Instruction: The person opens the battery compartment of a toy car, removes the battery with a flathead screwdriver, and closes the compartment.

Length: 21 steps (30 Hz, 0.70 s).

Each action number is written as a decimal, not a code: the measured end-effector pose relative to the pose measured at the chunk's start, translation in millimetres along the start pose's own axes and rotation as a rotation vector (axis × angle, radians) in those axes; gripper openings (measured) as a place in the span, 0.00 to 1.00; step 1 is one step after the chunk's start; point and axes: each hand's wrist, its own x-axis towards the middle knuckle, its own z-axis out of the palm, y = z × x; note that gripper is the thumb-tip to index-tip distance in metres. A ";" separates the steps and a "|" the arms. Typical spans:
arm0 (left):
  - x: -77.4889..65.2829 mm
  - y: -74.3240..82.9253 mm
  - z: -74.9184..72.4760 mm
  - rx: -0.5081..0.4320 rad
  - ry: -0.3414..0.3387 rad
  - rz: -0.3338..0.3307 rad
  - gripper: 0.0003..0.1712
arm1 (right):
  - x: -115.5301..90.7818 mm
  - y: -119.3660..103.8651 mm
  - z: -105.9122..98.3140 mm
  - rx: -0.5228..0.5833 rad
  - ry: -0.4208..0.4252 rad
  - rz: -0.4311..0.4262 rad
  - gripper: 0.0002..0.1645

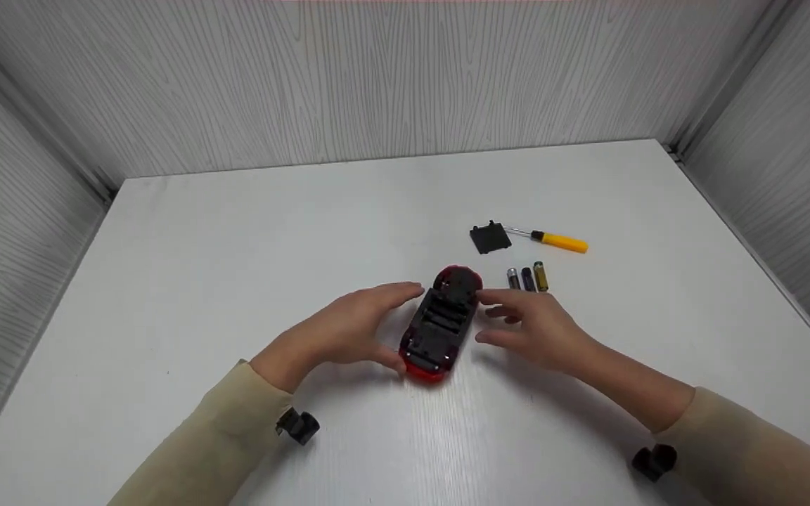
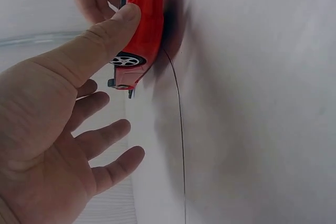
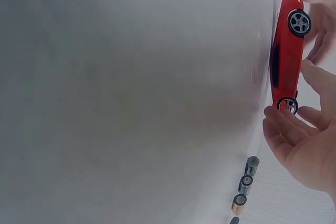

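Note:
A red toy car [image 1: 440, 323] lies upside down on the white table, its black underside facing up and an uncovered battery compartment [image 1: 445, 314] showing dark slots. To its left is my left hand [image 1: 349, 325], fingers spread, thumb touching the near end of the car. In the left wrist view that thumb [image 2: 113, 32] lies against the red body. From the right, my right hand [image 1: 538, 327] touches the far part of the car with loosely bent fingers. The right wrist view has those fingertips [image 3: 275, 116] beside a wheel [image 3: 287, 105]; neither hand wraps round the car.
Three batteries [image 1: 528, 278] stand or lie in a row just beyond my right hand. Behind them are a black battery cover [image 1: 490, 237] and a screwdriver [image 1: 564, 242] with a yellow handle. Grey wood-grain panels [image 1: 377, 84] border the table at the back and sides.

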 end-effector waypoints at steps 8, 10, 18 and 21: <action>5.9 -2.0 -0.5 -0.042 -0.012 0.015 0.61 | -1.6 -5.1 4.6 -0.013 -0.020 0.015 0.34; 7.2 -1.3 1.0 -0.061 -0.005 0.039 0.60 | -1.2 -6.1 5.0 -0.008 -0.027 0.018 0.35; 7.5 1.8 8.4 -0.014 0.031 0.036 0.63 | 2.8 -7.0 6.9 -0.018 -0.058 0.000 0.43; 5.3 2.1 12.4 0.019 0.064 0.030 0.65 | 5.5 -7.0 7.0 -0.037 -0.071 -0.021 0.44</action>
